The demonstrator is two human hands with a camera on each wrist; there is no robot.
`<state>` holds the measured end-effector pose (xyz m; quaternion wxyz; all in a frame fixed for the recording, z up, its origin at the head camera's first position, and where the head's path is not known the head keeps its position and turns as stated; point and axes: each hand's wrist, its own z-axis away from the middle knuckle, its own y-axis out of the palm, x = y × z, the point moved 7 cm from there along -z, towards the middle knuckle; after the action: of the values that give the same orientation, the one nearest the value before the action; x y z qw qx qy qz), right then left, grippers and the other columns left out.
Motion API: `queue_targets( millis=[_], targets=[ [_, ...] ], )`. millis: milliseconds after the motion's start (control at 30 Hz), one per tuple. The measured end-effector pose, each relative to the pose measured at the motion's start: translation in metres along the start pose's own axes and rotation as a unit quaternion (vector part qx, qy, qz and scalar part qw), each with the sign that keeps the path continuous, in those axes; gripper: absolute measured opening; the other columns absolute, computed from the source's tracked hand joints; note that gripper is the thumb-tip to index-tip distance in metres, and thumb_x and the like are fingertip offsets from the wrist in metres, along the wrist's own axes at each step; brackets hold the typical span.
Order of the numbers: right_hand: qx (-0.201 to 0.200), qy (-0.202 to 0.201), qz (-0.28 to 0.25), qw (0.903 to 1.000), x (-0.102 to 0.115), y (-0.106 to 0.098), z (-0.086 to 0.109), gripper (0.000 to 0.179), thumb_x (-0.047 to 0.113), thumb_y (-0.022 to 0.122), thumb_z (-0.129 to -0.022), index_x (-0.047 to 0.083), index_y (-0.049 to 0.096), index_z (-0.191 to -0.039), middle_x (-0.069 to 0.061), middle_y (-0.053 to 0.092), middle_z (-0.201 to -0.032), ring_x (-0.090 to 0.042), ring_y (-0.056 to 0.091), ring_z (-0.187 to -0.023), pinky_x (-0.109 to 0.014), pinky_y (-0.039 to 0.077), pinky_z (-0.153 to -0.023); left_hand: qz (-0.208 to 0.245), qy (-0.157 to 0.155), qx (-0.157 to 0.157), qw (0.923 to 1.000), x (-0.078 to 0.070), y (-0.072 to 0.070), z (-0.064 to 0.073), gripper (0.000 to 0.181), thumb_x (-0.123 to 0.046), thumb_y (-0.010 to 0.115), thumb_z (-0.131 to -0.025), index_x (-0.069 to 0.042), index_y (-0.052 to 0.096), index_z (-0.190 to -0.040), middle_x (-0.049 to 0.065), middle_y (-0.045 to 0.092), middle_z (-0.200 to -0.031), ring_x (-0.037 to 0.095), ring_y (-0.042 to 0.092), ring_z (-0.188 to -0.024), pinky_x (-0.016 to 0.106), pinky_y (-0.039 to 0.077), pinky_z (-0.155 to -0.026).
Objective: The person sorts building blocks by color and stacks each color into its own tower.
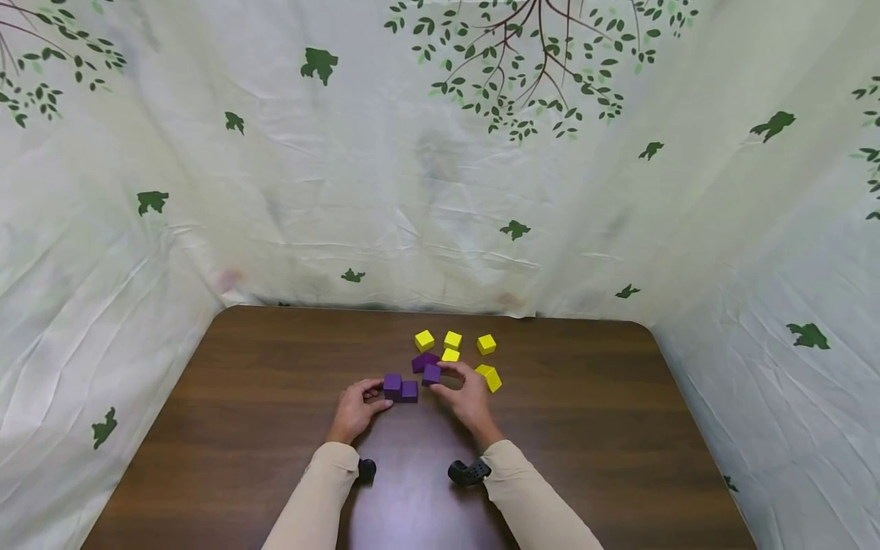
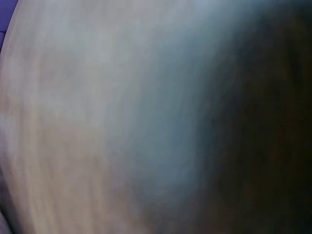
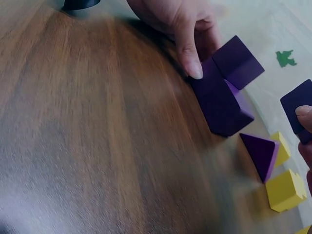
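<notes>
Your right hand pinches a solid purple cube between thumb and fingers, at ten o'clock from the palm. The cube looks light and rigid; its material cannot be confirmed. Smooth faces may slip, so your best purchase is judged to be two opposite flat sides, clear of the edges. Breakage seems unlikely. Your left hand grips a group of touching purple blocks at two o'clock, thumb on the near side. A purple triangular prism lies just beyond the cube, near twelve; yellow blocks spread from twelve to three. You have no container in view; these loose pieces lie directly on the brown wood-grain table.
</notes>
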<state>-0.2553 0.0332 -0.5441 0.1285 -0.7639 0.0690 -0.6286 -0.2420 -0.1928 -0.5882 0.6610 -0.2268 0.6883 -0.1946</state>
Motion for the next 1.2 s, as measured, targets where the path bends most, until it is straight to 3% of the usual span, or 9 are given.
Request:
queue_targets(
  millis=[233, 733, 1200],
  targets=[
    [0.008, -0.007, 0.012, 0.9999, 0.000, 0.011, -0.001, 0.039, 0.004, 0.079, -0.077, 0.007, 0.069, -0.115, -0.011, 0.068, -0.112, -0.028, 0.064, -0.104, -0.043, 0.048, -0.093, -0.014, -0.004, 0.001, 0.9999, 0.002, 0.000, -0.002, 0.042, -0.009, 0.082, -0.075, 0.003, 0.068, -0.112, 0.014, 0.068, -0.095, 0.028, 0.062, -0.088, 0.044, 0.045, -0.085],
    [0.031, -0.012, 0.057, 0.9979, -0.003, 0.031, -0.001, 0.038, 0.009, 0.080, -0.078, 0.009, 0.070, -0.115, -0.007, 0.068, -0.114, -0.026, 0.062, -0.108, -0.042, 0.048, -0.094, -0.002, -0.008, -0.006, 0.9999, 0.003, 0.000, -0.002, 0.041, -0.008, 0.083, -0.073, 0.003, 0.069, -0.110, 0.015, 0.068, -0.094, 0.028, 0.062, -0.088, 0.042, 0.050, -0.081],
    [0.034, -0.013, 0.058, 0.9977, -0.007, 0.039, 0.002, 0.038, 0.008, 0.080, -0.078, 0.006, 0.070, -0.114, -0.009, 0.068, -0.114, -0.026, 0.061, -0.109, -0.045, 0.046, -0.096, -0.003, -0.009, 0.001, 1.0000, 0.002, 0.001, -0.001, 0.040, -0.007, 0.082, -0.074, 0.003, 0.069, -0.111, 0.015, 0.068, -0.096, 0.027, 0.062, -0.088, 0.043, 0.049, -0.081]
  ],
)
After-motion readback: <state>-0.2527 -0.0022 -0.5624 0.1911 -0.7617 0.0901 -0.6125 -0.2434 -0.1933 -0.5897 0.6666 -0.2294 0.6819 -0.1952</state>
